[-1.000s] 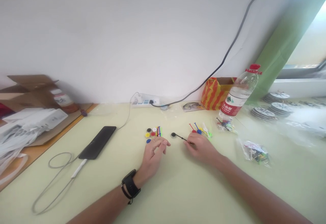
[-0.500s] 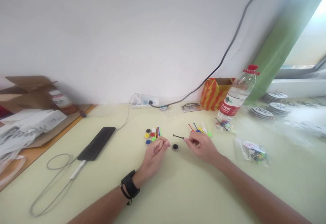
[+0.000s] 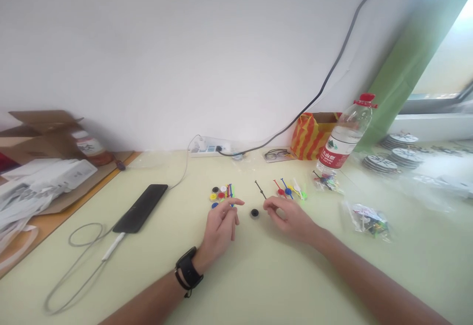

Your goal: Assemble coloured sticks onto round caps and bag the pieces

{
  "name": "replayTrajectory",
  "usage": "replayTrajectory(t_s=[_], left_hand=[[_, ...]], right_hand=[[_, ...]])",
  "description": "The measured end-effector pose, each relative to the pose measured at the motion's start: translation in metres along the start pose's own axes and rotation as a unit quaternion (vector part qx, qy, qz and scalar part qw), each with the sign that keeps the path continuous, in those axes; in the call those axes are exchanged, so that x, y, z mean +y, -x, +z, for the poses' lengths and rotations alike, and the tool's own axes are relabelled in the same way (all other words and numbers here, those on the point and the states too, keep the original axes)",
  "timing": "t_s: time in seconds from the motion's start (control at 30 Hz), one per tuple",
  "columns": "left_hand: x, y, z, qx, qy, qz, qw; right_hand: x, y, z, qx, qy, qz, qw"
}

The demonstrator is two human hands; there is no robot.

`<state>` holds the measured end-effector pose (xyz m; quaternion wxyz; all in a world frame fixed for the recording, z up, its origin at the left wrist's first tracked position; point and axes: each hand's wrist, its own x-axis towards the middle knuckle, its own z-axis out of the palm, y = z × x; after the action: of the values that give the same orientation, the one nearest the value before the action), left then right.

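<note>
Black stick: its free end [image 3: 256,183] has swung from about 10 o'clock round to 11; it stands clear of the black disc.
Black disc [image 3: 254,213]: on the table [image 3: 244,285] between the hands, touching neither; stick and disc look unjoined.
Right hand [image 3: 291,219]: at the disc's 3 o'clock, thumb and forefinger pinched on the stick's near end.
Left hand [image 3: 218,226]: at 8 to 9 o'clock, forefinger now stretched out, other fingers loosely curled, nothing seen in them.
Coloured discs [image 3: 221,195]: at 10 o'clock, five plain to see: black, white, yellow, red, blue.
Thin sticks [image 3: 231,188]: beside those discs, perhaps four, though blur and the left hand spoil the count.
Stick-and-disc pieces [image 3: 288,191]: at 2 o'clock, one red, one blue, then a white, yellow and green cluster.
Small bags [image 3: 371,220]: two, between 2 and 3 o'clock.
</note>
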<state>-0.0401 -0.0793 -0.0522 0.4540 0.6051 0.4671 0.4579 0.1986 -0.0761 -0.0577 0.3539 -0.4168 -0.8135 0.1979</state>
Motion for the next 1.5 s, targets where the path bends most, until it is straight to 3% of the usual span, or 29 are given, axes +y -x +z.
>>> replayTrajectory(t_s=[0.17,0.27,0.43,0.67,0.83,1.03,1.13,1.5], left_hand=[[0.000,0.001,-0.006,0.001,-0.020,0.016,1.000],[0.001,0.001,-0.007,0.029,-0.010,0.022,0.999],[0.004,-0.002,-0.003,0.082,-0.056,0.104,0.990],[-0.004,-0.007,0.003,-0.004,-0.032,0.056,0.998],[-0.006,-0.008,0.002,-0.017,-0.029,0.063,0.997],[-0.011,-0.010,0.002,-0.026,-0.053,0.085,0.995],[-0.011,-0.010,0.001,-0.033,-0.060,0.098,0.993],[-0.005,-0.010,-0.004,-0.104,-0.237,0.164,0.952]], right_hand=[[-0.005,0.000,0.001,0.014,-0.005,-0.036,0.999],[-0.005,-0.001,0.001,0.025,-0.012,-0.061,0.998],[-0.005,-0.002,0.002,0.038,-0.025,-0.101,0.994],[-0.014,-0.001,0.000,0.010,-0.011,-0.128,0.992],[-0.012,-0.001,-0.003,-0.011,0.028,-0.092,0.995],[-0.003,-0.001,0.002,-0.012,0.003,-0.007,1.000],[0.002,-0.001,0.005,-0.025,-0.009,-0.017,0.999],[0.013,-0.005,0.008,-0.011,0.026,-0.066,0.997]])
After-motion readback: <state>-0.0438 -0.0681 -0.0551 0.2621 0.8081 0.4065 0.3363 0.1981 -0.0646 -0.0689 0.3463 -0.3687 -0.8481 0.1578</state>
